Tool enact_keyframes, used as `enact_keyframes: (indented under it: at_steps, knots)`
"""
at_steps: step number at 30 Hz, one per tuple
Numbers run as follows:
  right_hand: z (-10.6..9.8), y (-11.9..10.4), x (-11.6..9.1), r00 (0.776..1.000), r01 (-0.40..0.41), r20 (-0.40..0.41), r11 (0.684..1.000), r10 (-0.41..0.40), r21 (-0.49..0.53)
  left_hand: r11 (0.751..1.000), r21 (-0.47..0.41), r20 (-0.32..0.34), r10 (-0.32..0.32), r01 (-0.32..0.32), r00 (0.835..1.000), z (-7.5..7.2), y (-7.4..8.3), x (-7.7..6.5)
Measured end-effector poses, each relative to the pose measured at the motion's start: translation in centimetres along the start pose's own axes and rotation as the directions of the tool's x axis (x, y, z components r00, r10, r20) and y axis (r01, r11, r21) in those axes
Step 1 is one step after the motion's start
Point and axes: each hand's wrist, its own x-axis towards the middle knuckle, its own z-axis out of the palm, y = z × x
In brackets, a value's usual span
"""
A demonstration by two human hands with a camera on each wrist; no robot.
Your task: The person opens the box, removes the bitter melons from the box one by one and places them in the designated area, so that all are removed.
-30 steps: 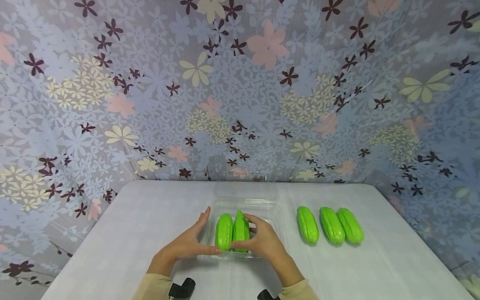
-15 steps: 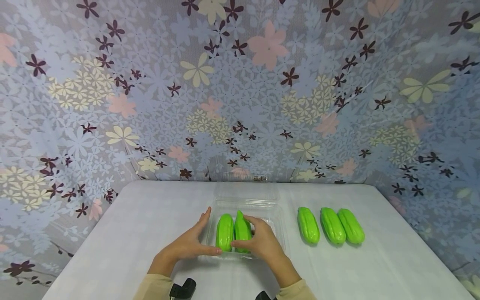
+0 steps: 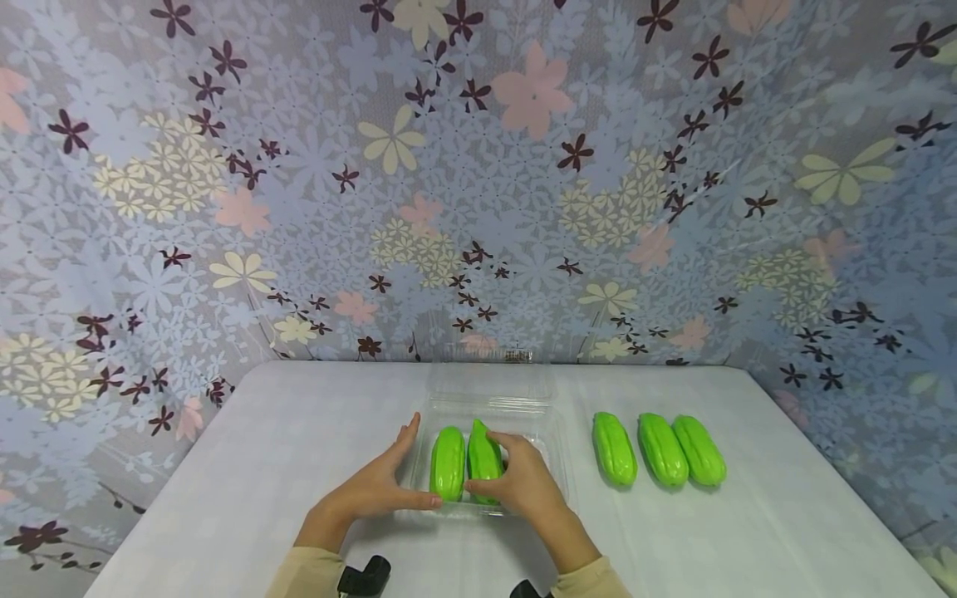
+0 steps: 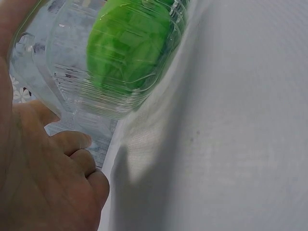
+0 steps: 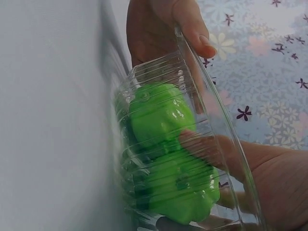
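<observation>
In the head view a clear hinged plastic box stands open on the table. Inside lie two glossy green ribbed vegetables side by side, a left one and a right one with a pointed tip. My left hand holds the box at its front left corner, thumb over the front rim, fingers along the left side. With thumb and fingers, my right hand grips the right vegetable within the box. The right wrist view shows the right thumb against the vegetables through the clear wall; the other fingertips are partly hidden.
To the right of the box lie three more green ribbed vegetables: one alone and a pair, inner and outer. The raised clear lid leans toward the flowered backdrop. A white cloth covers the table.
The right vegetable has shifted slightly right with my right hand, widening the gap to the left one. My left hand stays in place on the box.
</observation>
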Motion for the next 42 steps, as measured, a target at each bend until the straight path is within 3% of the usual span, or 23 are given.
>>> enact_keyframes:
  at_steps: [22, 30, 42]
  knots:
    - [-1.1, -0.9, -0.2, 0.999, -0.036, -0.027, 0.995, 0.039, 0.095, 1.0, -0.006, 0.0, -0.016, 0.016, 1.0, -0.2, 0.5, -0.2]
    - [-2.1, -1.2, -0.3, 0.997, -0.068, -0.03, 0.984, 0.074, 0.166, 1.0, -0.012, 0.004, -0.009, 0.009, 1.0, -0.2, 0.4, -0.3]
    - [-3.9, -1.8, -0.6, 0.993, -0.096, -0.058, 0.981, 0.107, 0.168, 1.0, -0.015, 0.001, -0.006, 0.006, 1.0, -0.1, 0.2, -0.2]
